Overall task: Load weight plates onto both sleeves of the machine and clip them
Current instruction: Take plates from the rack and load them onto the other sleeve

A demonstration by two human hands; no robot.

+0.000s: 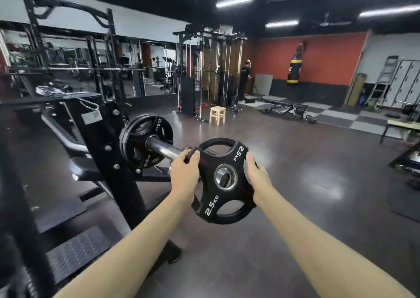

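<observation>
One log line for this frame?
step: loading plate | left hand: shut on plate | right hand: shut on plate | sleeve: plates on, no clip seen

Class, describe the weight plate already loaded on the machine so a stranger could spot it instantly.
Start at the black machine upright on the left and follow its chrome sleeve. The loaded plate sits pushed against the upright. Unlike the matching 2.5 KG plate in hand, nobody is touching it.

Glossy dark floor [284,161], orange wall [318,58], ceiling strip lights [235,1].
</observation>
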